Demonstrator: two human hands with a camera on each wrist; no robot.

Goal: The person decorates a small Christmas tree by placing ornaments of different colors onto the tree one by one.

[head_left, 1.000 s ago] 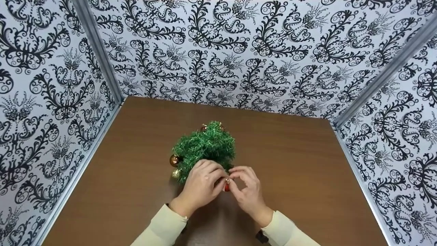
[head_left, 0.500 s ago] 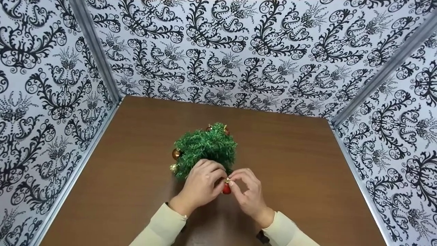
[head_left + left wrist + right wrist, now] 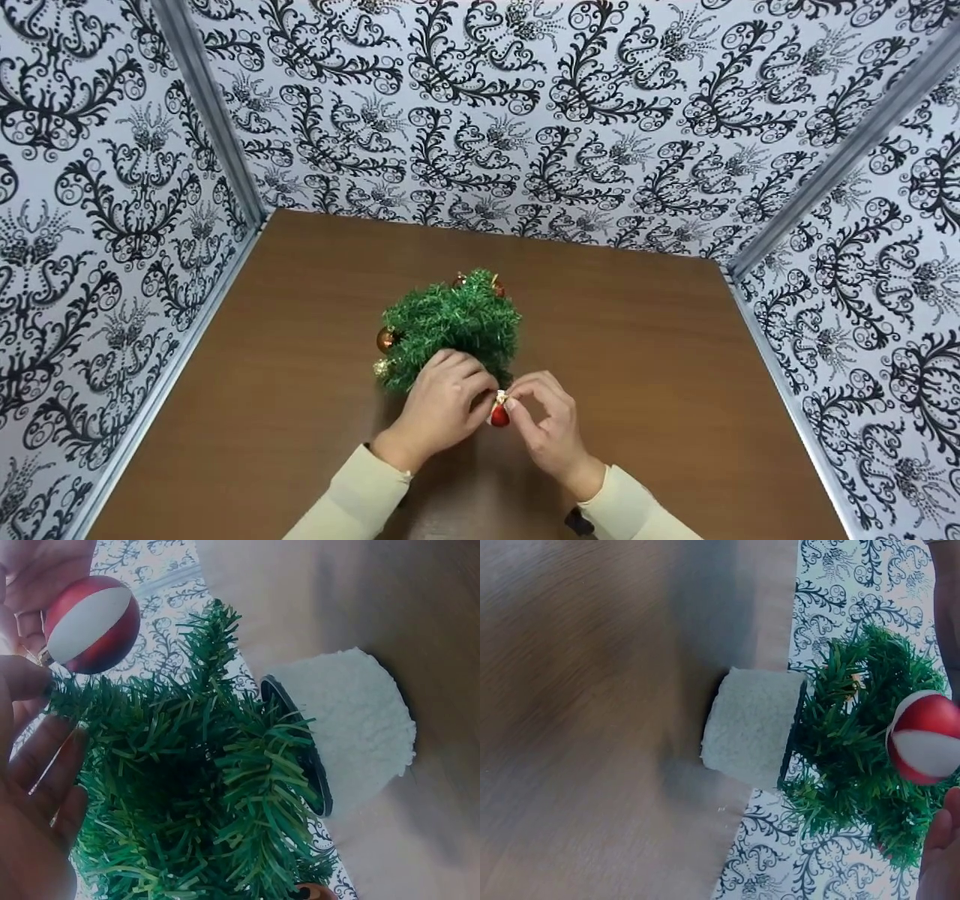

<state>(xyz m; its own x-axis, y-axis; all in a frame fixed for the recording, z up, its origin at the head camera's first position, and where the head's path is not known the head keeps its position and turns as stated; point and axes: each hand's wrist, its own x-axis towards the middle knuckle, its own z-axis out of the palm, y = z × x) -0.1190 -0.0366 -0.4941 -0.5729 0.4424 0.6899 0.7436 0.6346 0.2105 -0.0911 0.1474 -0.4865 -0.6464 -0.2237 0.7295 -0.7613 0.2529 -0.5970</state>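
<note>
A small green Christmas tree (image 3: 450,322) stands on the table in a white, rough-textured pot (image 3: 352,731). At its near side my left hand (image 3: 446,401) pinches a branch tip, and a thin gold thread (image 3: 49,765) runs across its fingers. My right hand (image 3: 547,420), curled beside it, pinches the top of a red-and-white Christmas bauble (image 3: 94,624). That bauble hangs between both hands, close against the branch tip in the left wrist view. The right wrist view has the same bauble (image 3: 928,739) in front of the green branches, with my right fingers (image 3: 939,836) just below.
An amber bauble (image 3: 386,340) and a glittery gold one (image 3: 382,368) hang on the tree's left side. Red baubles (image 3: 499,287) show near its far side. The brown table (image 3: 637,337) is bounded by patterned walls (image 3: 487,112) with grey metal posts (image 3: 210,112).
The tree has turned slightly, its left baubles shifting a little away from me. The red-and-white bauble now shows more fully, slightly lower between the hands, which stay nearly in place.
</note>
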